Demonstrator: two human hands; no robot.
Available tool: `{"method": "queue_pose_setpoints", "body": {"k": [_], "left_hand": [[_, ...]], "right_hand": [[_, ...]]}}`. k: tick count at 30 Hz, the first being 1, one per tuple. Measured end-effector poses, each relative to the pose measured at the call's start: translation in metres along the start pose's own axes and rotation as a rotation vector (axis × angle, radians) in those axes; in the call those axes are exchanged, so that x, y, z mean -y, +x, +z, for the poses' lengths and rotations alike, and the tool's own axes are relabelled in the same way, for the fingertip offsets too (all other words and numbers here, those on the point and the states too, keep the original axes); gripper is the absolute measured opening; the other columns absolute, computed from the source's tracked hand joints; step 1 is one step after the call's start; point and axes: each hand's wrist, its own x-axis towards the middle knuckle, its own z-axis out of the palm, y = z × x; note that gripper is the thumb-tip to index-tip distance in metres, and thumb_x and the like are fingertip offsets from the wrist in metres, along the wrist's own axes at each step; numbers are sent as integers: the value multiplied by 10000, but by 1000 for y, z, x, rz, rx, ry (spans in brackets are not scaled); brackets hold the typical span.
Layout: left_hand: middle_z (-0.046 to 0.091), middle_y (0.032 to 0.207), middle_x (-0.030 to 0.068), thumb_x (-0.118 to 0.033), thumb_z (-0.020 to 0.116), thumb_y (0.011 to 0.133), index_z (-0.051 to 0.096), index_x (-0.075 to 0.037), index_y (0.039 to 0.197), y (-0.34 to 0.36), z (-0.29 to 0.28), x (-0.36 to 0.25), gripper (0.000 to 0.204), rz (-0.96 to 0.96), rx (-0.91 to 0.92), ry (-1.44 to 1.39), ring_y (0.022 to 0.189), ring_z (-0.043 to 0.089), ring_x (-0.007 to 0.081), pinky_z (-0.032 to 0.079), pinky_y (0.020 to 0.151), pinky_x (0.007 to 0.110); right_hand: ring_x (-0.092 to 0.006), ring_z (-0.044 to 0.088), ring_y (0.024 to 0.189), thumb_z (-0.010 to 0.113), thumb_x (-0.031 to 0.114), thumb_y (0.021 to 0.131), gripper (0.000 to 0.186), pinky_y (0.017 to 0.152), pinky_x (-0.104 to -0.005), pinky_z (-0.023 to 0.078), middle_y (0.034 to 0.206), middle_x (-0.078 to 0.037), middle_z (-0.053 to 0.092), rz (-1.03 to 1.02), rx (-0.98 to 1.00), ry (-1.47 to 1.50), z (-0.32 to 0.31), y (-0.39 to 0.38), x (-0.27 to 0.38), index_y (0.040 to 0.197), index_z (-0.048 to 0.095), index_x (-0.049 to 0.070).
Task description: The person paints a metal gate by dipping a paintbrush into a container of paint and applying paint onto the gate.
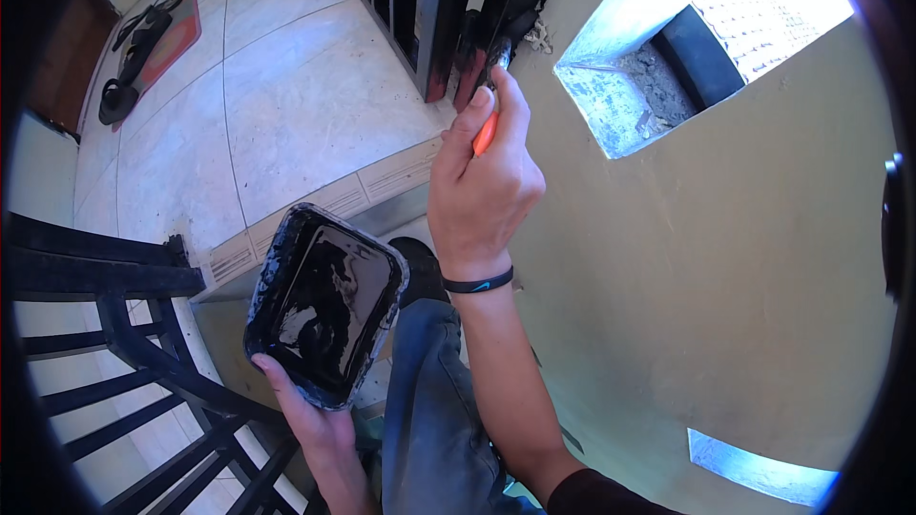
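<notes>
My left hand [320, 424] grips a black plastic paint tray [265, 300] from below, its thumb over the near corner of the rim. Glossy black paint [329, 310] covers the tray's bottom, and smears coat its edges. My right hand [489, 181] is closed around a paintbrush with an orange handle [486, 135]. The brush's head is at the bottom of a dark metal gate post [469, 57] beside the wall; its bristles are hard to make out. Reddish-brown patches show on the metal there.
A black metal railing [143, 353] runs along the lower left. Above a tiled step edge [358, 193] lies a pale tiled floor [286, 76], with sandals [119, 100] on a red mat [181, 43]. The olive wall [687, 277] at right has a square opening [620, 124].
</notes>
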Motion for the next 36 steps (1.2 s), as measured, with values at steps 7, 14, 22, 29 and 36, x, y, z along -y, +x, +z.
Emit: {"method": "queue_pose_setpoints", "body": {"k": [7, 14, 22, 29, 36], "left_hand": [[500, 1495, 108, -579, 492, 1031, 378, -132, 1541, -2, -2, -2, 687, 10, 12, 8, 1332, 544, 288, 532, 1034, 491], [501, 1495, 114, -569, 480, 1039, 375, -135, 1543, -1, -2, -2, 673, 17, 7, -16, 1332, 544, 297, 536, 1027, 504], [489, 1506, 122, -553, 469, 1049, 370, -134, 1546, -2, 5, -5, 658, 8, 6, -45, 1339, 538, 305, 536, 1032, 518], [493, 1491, 127, -575, 464, 1043, 367, -120, 1543, 2, -1, -3, 683, 30, 14, -10, 1334, 541, 301, 546, 1025, 503], [501, 1483, 124, -573, 471, 1042, 380, -123, 1536, 3, 4, 0, 674, 46, 22, -12, 1329, 546, 289, 545, 1033, 480]], "right_hand": [[-346, 728, 702, 599, 106, 1020, 274, 609, -375, 565, 895, -222, 732, -13, 18, -12, -10, -4, -1, 1248, 627, -44], [-354, 729, 721, 600, 88, 1014, 280, 635, -377, 573, 968, -229, 736, -64, 9, 11, -10, -10, -6, 1254, 629, -54], [-195, 748, 652, 565, 163, 1058, 262, 596, -306, 546, 732, -106, 707, -99, -35, -18, -10, -13, -17, 1249, 647, 2], [-186, 755, 665, 561, 161, 1064, 273, 589, -286, 538, 776, -120, 712, -143, -52, 7, -25, -11, -12, 1268, 647, 0], [-272, 741, 728, 605, 105, 1024, 259, 645, -319, 565, 974, -177, 738, -82, 46, -7, -34, 0, -13, 1239, 662, -28]]}}
